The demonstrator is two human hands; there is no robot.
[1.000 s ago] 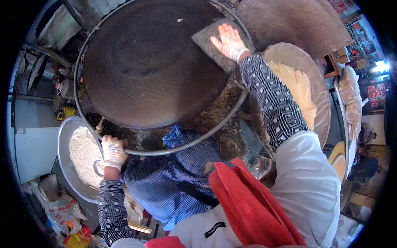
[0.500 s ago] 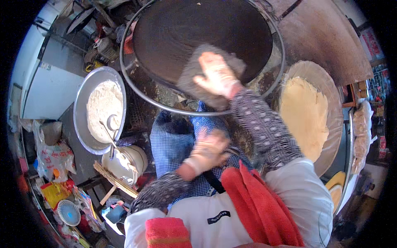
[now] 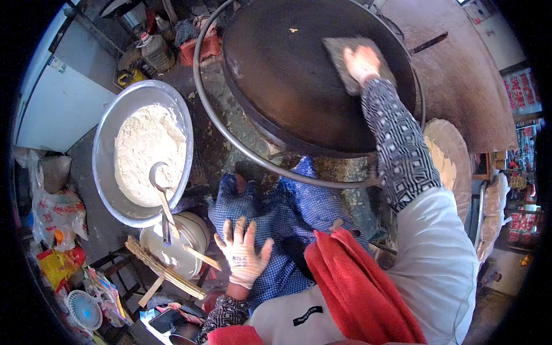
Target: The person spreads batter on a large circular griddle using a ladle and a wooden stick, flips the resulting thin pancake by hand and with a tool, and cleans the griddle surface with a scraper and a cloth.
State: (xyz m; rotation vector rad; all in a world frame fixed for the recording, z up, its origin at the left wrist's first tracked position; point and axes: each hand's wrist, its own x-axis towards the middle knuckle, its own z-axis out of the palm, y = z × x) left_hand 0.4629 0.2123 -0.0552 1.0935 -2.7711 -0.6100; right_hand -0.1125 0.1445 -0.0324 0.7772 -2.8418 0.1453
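Nearest first — the left hand (image 3: 244, 251), in a pale knit glove, lies flat with fingers spread on the blue checked apron (image 3: 287, 230) over the lap, holding nothing. Beside it, to the person's left, a white lidded pot (image 3: 187, 238) sits low with a bundle of straw sticks (image 3: 164, 267) and a flat wooden scraper (image 3: 201, 259) lying across and next to it — all untouched. Just beyond stands a wide metal basin (image 3: 106, 146) with pale batter or dough mash (image 3: 146, 152) filling most of it, and a metal ladle (image 3: 161, 192) resting in it, handle leaning over the near rim toward the pot. Farther out, the right arm in its patterned sleeve reaches across to the big round dark griddle (image 3: 287, 86); the right hand (image 3: 362, 62) is pressed palm-down, fingers together, on a grey wiping pad (image 3: 351, 54) lying flat near the far right part of the plate. By my reading the work is at the wiping stage: the griddle surface looks dark and mostly bare, only a small yellowish crumb (image 3: 294, 30) near the far edge, no batter spread on it. So cleaning or greasing seems well along but not finished, since the pad is on the plate. Ladling and spreading are not begun. Off to the right, a stack of thin pale pancakes (image 3: 445, 161) sits on a round mat — some are already made.
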